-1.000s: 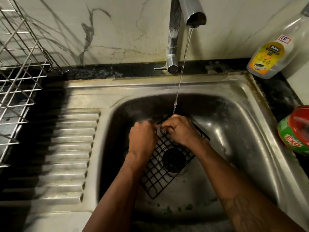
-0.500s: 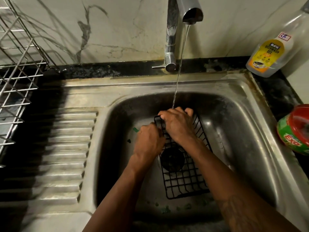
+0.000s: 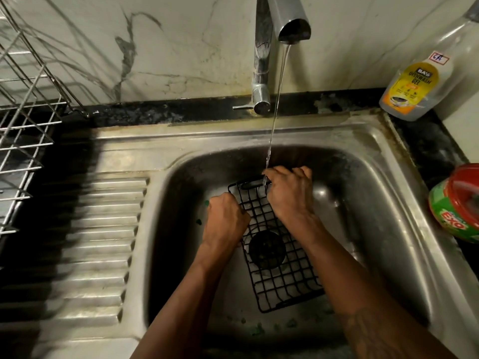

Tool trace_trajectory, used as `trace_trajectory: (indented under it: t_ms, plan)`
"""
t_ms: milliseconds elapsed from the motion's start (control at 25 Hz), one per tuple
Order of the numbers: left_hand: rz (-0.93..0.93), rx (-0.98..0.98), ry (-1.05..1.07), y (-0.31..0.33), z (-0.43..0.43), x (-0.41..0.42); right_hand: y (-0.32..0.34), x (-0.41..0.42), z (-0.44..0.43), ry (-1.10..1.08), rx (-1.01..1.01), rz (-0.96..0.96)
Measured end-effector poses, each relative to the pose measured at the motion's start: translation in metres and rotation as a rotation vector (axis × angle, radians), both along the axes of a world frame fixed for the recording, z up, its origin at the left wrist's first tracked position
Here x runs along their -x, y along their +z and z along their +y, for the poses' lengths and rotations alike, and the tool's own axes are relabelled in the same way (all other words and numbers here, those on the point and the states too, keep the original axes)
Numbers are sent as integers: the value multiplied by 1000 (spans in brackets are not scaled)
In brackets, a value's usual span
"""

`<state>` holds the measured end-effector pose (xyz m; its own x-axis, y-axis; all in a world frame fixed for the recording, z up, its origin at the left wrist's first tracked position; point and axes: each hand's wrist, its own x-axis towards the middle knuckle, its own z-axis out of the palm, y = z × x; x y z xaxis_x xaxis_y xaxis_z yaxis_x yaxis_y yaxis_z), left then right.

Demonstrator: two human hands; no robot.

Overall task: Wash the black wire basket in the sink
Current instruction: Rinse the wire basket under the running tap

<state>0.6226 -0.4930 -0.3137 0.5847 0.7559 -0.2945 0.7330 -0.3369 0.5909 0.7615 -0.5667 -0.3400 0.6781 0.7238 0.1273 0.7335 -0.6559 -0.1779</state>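
Observation:
The black wire basket (image 3: 282,283) lies in the steel sink (image 3: 383,229), over the round drain (image 3: 267,250). My left hand (image 3: 225,221) is curled at the basket's left edge, and whether it holds anything besides the wire is hidden. My right hand (image 3: 290,193) grips the basket's far end, fingers wrapped over the top rim. A thin stream of water (image 3: 274,107) falls from the tap (image 3: 293,24) onto the rim by my right hand.
A dishwash gel bottle (image 3: 417,81) stands at the back right. A red-lidded green tub (image 3: 458,203) sits on the right counter. A wire dish rack (image 3: 23,130) is at the left, beside the ribbed drainboard (image 3: 103,242). Green specks lie on the sink floor.
The basket has turned from lying diagonally to pointing nearly straight away from me. My right hand slid up to its far rim and my left hand moved along the left edge.

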Motion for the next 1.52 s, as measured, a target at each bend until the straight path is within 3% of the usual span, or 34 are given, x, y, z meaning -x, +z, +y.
trace_trajectory:
  t_ms: [440,720,920,1080,1160,1320,1440,1520]
  plan:
    - [27,-36,-35,-7,10,1,11,12,-1,-49,72,-47]
    - [-76,-198,-186,1,2,1,-1,31,25,334,-115,154]
    - [14,-63,-63,-5,4,0,9,-4,-8,182,-82,162]
    - [28,-79,-74,-2,6,0,9,-12,-15,67,-80,217]
    - [34,-139,-138,0,4,-2,6,-1,-6,97,-114,187]
    - [-58,-258,-263,2,0,-2,9,35,25,399,-123,280]
    - [-9,-218,-198,0,2,-1,19,23,11,320,-114,180]
    - [33,-147,-136,-3,4,-1,18,-4,-15,186,-85,224]
